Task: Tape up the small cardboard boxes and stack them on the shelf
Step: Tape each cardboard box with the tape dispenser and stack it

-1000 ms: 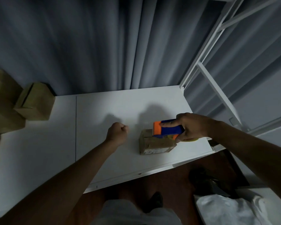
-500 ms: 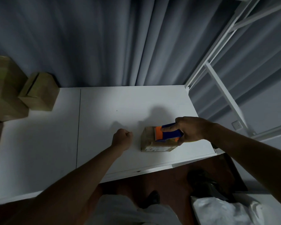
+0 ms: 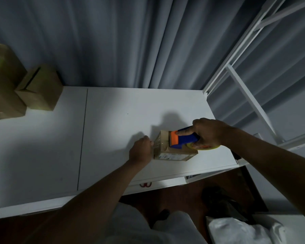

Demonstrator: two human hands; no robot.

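A white table [image 3: 113, 120] fills most of the view, backed by grey curtains [image 3: 130, 41], with a white shelf frame [image 3: 243, 85] rising beyond the right hand's knuckles. The frame is presumably where finished boxes go, so working at the table corner next to it makes sense.

Far out past the left hand's fingers, at the table's back left corner, stand 2 larger cardboard boxes [image 3: 40, 88], touching each other. The nearer 1 has an open seam on top, so it looks untaped; they seem parked clear of the work spot.

The small cardboard box [image 3: 174, 153] lies between the 2 hands, flat on the table near its front right edge. A strip of clear tape appears to run down the end facing the left fingers.

The right hand [image 3: 209, 133] grips a blue and orange tape dispenser [image 3: 182, 138], fingers curled around its handle and the index finger laid straight along the top toward the orange head. That head sits on the box's top face, probably so the finger can press tape onto the seam. A yellow roll edge [image 3: 210, 147] peeks out below the palm.

The left hand [image 3: 141, 150] is at the box's end, fingers curled against the taped side, likely bracing the box and pinning the tape's start. Whether they pinch the tape or merely press it, I cannot tell.
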